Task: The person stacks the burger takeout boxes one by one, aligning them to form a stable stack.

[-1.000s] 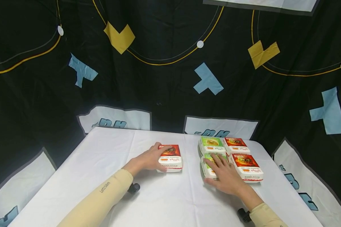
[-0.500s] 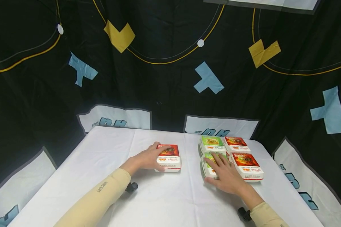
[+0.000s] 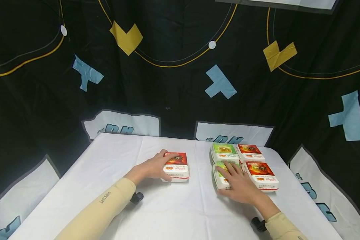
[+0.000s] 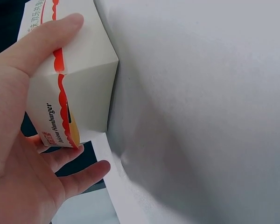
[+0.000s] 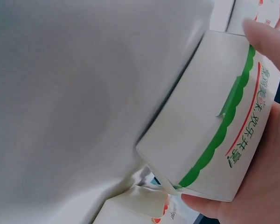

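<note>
My left hand [image 3: 153, 167] grips a red-and-white hamburger box [image 3: 177, 169] by its left side near the table's middle. In the left wrist view the thumb lies across the front of this box [image 4: 86, 102], while the other fingers reach round the far side. To the right, my right hand [image 3: 242, 188] holds the near green-and-white hamburger box [image 3: 221, 181], its fingers spread over the top. The right wrist view has that box [image 5: 196, 112] between thumb and fingers, with its green scalloped band and printed characters showing. Part of its lid is hidden under the hand.
Another green box [image 3: 225, 153] stands behind the held one. Two red boxes [image 3: 249, 153] stand at the right, the near red box [image 3: 261, 178] close to my right hand. A white cloth covers the table [image 3: 174, 213]. Behind it hangs a black curtain [image 3: 168, 90].
My left hand and the red hamburger box have shifted slightly to the left. The right hand stays on the green box, nearly still.
</note>
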Available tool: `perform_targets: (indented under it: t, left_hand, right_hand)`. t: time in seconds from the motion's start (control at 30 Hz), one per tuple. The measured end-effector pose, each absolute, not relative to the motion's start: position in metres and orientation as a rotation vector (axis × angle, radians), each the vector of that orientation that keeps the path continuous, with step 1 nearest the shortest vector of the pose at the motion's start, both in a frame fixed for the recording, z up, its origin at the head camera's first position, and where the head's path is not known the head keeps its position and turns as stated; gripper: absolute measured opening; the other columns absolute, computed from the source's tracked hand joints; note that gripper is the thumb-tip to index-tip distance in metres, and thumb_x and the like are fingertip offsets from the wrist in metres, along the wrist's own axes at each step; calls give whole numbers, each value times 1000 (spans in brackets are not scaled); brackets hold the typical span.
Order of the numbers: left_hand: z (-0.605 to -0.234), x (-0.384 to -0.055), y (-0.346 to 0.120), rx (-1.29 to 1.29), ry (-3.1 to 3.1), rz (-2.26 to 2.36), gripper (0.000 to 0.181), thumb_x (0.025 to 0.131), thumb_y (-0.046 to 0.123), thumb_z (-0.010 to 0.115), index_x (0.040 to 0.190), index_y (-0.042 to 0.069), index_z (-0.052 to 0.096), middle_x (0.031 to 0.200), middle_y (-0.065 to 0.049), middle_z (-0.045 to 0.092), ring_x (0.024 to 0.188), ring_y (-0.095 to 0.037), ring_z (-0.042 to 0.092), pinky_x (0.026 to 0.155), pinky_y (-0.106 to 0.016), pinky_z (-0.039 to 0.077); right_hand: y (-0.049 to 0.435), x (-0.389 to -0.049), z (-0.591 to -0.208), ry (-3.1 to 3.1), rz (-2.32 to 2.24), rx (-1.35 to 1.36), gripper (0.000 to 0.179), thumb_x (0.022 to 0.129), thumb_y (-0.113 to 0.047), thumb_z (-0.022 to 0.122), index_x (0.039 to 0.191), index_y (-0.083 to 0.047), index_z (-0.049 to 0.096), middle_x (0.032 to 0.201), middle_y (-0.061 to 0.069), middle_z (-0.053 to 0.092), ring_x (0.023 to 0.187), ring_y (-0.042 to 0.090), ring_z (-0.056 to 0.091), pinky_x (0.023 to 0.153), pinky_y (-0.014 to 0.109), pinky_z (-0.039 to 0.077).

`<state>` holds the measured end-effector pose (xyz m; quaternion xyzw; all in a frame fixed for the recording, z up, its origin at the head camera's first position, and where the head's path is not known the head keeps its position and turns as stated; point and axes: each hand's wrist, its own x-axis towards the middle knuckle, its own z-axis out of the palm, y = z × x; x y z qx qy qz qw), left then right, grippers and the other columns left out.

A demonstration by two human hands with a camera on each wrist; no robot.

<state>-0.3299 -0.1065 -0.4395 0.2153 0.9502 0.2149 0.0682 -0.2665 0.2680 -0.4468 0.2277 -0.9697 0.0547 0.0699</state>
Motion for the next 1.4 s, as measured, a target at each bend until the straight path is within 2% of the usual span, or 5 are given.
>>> perform_targets:
  t: [0.33, 0.53, 0.67, 1.0, 1.4]
  left_hand:
    - [-439, -329, -110, 642, 2865, 649, 98, 72, 45, 88, 152, 49, 32, 149, -2, 36, 125, -23, 44, 93, -44, 50]
    - [-439, -329, -111, 653, 2865, 659, 98, 72, 45, 88, 152, 48, 33, 147, -1, 36, 124, -22, 44, 92, -43, 50]
    - [-440, -330, -111, 652, 2854, 664, 101, 69, 50, 89, 153, 48, 32, 151, -3, 33, 126, -23, 42, 94, -43, 50]
    - [-441, -330, -111, 584, 2838, 663, 99, 68, 63, 83, 152, 53, 31, 165, -4, 17, 139, -32, 35, 105, -62, 41]
    - [-441, -330, -113, 613, 2834, 724, 98, 69, 54, 87, 151, 52, 34, 159, -3, 26, 131, -26, 40, 97, -48, 49]
  right_hand:
    - [269, -267, -440, -2882, 160, 713, 91, 76, -59, 80, 155, -36, 39, 164, 10, 31, 146, 41, 29, 107, 79, 22]
    - [273, -272, -443, -2879, 131, 714, 95, 75, -65, 78, 155, -41, 35, 164, 10, 30, 144, 41, 31, 103, 80, 27]
    - [275, -271, -438, -2952, 156, 725, 97, 76, -67, 76, 157, -41, 31, 166, 11, 26, 146, 42, 26, 105, 81, 21]
    - [277, -271, -422, -3063, 265, 774, 87, 81, -39, 77, 157, -38, 33, 166, 11, 25, 148, 47, 21, 110, 79, 15]
    - [281, -276, -430, -3011, 266, 746, 93, 75, -49, 84, 155, -41, 36, 163, 8, 30, 149, 45, 22, 109, 77, 22]
